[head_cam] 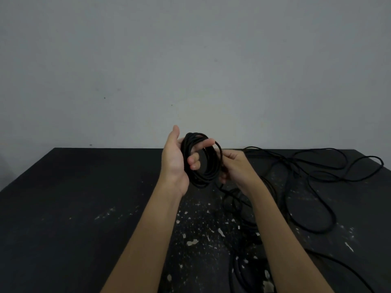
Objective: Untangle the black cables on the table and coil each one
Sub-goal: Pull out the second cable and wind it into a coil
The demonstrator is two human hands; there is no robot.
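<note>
A coil of black cable (208, 172) with several loops hangs above the black table (84, 197). My left hand (175, 159) holds it, with the fingers passed through the loops and curled round them. My right hand (234, 168) pinches the cable at the coil's right side. From there the cable drops to the table. Loose black cable (313, 178) lies in wide, crossing loops over the right half of the table. More black cable (241, 269) lies near the front edge under my right forearm.
The table top is dark with white chipped specks in the middle. A plain grey wall (190, 60) stands right behind its far edge. No cable lies on the left half of the table.
</note>
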